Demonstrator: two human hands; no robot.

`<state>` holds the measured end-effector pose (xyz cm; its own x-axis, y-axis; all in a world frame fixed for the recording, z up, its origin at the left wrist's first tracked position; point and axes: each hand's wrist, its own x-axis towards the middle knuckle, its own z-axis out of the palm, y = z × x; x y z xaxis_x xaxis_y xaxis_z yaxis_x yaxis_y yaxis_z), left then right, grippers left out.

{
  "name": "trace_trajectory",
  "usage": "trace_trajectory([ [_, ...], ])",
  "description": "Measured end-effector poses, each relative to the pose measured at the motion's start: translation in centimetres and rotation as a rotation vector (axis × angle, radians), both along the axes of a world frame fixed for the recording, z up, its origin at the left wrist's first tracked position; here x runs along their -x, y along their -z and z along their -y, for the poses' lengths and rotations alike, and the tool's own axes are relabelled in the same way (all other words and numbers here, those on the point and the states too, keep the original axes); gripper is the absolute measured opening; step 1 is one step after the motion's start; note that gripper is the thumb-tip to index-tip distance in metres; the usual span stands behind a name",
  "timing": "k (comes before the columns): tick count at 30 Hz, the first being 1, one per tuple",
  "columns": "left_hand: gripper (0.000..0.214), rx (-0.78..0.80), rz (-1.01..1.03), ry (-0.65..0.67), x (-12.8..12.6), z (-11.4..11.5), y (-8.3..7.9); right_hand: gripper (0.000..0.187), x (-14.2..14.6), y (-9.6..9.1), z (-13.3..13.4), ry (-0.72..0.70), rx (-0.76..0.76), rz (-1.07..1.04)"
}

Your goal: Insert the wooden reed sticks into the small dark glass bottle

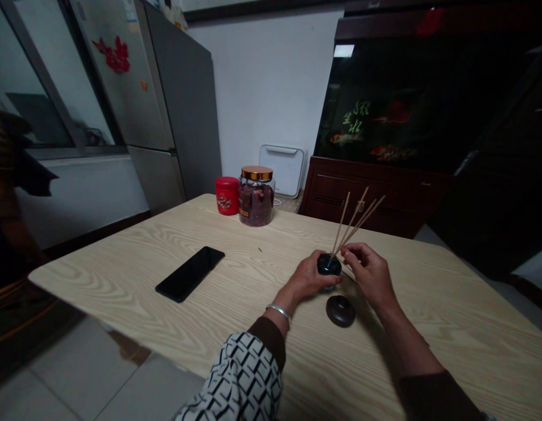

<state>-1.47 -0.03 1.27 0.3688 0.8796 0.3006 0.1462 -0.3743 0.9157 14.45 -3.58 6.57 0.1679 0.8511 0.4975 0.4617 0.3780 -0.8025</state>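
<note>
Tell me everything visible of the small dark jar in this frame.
The small jar is black, glossy and rounded, possibly glass. It looks roughly upright, just beyond a dark, round, lid-like piece, gripped by the left hand. Several thin brown sticks rise from its top, fanning out. The fingers hide much of its lower body, so whether it touches the table is unclear.

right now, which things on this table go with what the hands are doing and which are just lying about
In use:
- dark bottle, held by the left hand
- thin sticks, right hand close by
- dark round piece, probably its lid

Lying about:
- phone
- red canister
- copper-lidded jar
</note>
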Motion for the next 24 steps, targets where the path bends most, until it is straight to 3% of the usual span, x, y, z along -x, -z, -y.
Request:
trace_trajectory([
  [4, 0.067, 0.016, 0.017, 0.003, 0.0, 0.1, -0.1, 0.029, -2.9, 0.8, -0.5, 0.094, 0.06, 0.072],
  [8, 0.069, 0.044, 0.034, -0.002, -0.1, 0.1, -0.1, 0.019, -6.6, 2.1, 0.0, 0.298, 0.292, 0.552],
  [11, 0.066, 0.034, 0.034, -0.006, -0.1, 0.1, -0.2, 0.016, -7.8, 2.9, 0.6, 0.32, 0.523, 0.836],
  [13, 0.065, 0.032, 0.029, -0.007, 0.0, 0.2, -0.3, 0.016, -7.9, 3.2, 0.7, 0.316, 0.592, 0.921],
  [19, 0.065, 0.039, 0.034, -0.007, -0.1, 0.2, -0.1, 0.023, -7.4, 3.6, 0.3, 0.317, 0.64, 1.005],
  [24, 0.064, 0.041, 0.05, -0.004, -0.2, 0.1, 0.0, 0.026, -7.0, 2.6, 1.0, 0.411, 0.481, 0.953],
])
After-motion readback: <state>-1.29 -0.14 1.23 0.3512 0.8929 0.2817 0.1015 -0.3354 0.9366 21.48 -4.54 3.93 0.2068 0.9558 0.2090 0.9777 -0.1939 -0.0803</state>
